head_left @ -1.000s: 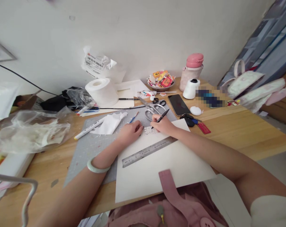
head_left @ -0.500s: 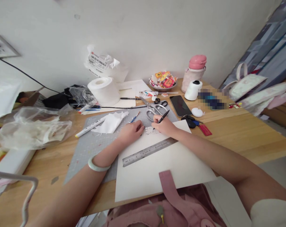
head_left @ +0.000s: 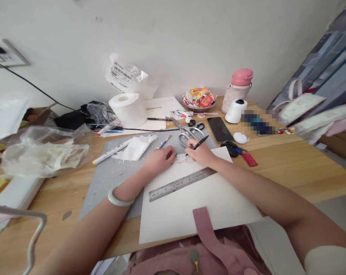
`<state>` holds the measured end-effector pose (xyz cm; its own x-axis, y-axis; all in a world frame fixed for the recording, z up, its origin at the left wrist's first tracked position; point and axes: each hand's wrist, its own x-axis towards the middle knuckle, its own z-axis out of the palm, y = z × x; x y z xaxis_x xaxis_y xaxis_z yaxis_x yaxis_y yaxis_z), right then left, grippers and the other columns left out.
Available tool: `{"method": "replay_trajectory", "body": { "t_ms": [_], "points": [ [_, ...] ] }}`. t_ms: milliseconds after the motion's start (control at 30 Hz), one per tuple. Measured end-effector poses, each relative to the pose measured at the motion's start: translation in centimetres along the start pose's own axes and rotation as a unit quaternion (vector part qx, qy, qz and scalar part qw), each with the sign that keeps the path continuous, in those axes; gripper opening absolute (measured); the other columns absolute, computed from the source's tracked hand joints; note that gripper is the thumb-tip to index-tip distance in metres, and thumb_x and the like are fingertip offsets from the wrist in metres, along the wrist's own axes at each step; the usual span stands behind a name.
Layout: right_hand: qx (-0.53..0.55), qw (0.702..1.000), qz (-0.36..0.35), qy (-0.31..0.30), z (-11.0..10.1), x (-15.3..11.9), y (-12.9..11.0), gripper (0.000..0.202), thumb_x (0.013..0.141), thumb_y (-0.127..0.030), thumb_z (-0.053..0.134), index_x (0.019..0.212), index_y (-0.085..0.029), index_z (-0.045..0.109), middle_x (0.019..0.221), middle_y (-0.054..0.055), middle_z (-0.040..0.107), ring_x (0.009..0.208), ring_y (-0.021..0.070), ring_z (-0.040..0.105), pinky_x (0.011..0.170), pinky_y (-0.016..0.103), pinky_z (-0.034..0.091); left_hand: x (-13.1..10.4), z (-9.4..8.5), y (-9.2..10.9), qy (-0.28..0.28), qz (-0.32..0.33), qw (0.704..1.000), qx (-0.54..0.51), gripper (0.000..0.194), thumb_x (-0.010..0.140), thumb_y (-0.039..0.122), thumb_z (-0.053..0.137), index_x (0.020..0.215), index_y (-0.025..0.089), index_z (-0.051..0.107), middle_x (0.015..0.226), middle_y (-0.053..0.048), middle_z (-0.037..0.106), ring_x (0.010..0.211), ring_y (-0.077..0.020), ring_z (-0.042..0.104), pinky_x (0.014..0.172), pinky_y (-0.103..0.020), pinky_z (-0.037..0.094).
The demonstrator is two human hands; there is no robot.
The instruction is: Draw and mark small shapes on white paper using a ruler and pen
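My right hand (head_left: pixel 201 152) is closed around a black pen (head_left: pixel 201 142), its tip down on the white sheet of paper (head_left: pixel 173 217). Beside that tip lies a small black line drawing (head_left: pixel 182 159) with wavy outlines, partly covered by my right hand. My left hand (head_left: pixel 160 159) rests at the paper's upper left edge, fingers loosely bent, holding nothing visible. A steel ruler (head_left: pixel 181 184) lies slanted across the sheet below both hands. Just beyond my right hand are silver scissors (head_left: pixel 187 135); a thin blue brush (head_left: pixel 165 142) lies beyond my left.
A grey cutting mat (head_left: pixel 112 183) extends under the paper, bearing crumpled tissue (head_left: pixel 135 148) and a white marker (head_left: pixel 111 152). Behind stand a paper roll (head_left: pixel 127 110), a bowl of colourful cutouts (head_left: pixel 200 98) and a pink bottle (head_left: pixel 237 89). Right are a phone (head_left: pixel 220 129) and keys (head_left: pixel 233 149).
The whole view has shifted slightly. My right hand keeps its grip on the pen near the drawing, and my left hand stays on the paper's edge.
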<state>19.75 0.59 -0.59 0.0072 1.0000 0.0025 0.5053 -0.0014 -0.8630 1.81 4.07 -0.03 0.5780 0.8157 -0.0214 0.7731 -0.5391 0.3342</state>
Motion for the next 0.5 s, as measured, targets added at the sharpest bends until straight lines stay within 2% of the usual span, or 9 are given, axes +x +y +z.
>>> {"method": "replay_trajectory", "body": {
  "t_ms": [333, 500],
  "points": [
    [0.049, 0.999, 0.014, -0.017, -0.2, 0.2, -0.1, 0.012, 0.067, -0.022, 0.046, 0.06, -0.021, 0.036, 0.036, -0.008, 0.042, 0.036, 0.0089, 0.043, 0.041, 0.02, 0.032, -0.1, -0.1, 0.0, 0.004, 0.007, 1.0, 0.005, 0.023, 0.087, 0.035, 0.036, 0.078, 0.021, 0.052, 0.067, -0.002, 0.062, 0.061, -0.0171, 0.056, 0.053, -0.026, 0.03],
    [0.032, 0.998, 0.031, -0.037, -1.4, -0.4, -0.1, 0.01, 0.068, -0.022, 0.045, 0.062, -0.021, 0.037, 0.037, -0.008, 0.045, 0.033, 0.0075, 0.038, 0.037, 0.018, 0.029, -0.2, -0.3, 0.2, 0.008, 0.017, 1.0, 0.003, 0.022, 0.087, 0.033, 0.036, 0.078, 0.02, 0.052, 0.068, -0.002, 0.062, 0.061, -0.0163, 0.055, 0.052, -0.025, 0.031]
  ]
}}
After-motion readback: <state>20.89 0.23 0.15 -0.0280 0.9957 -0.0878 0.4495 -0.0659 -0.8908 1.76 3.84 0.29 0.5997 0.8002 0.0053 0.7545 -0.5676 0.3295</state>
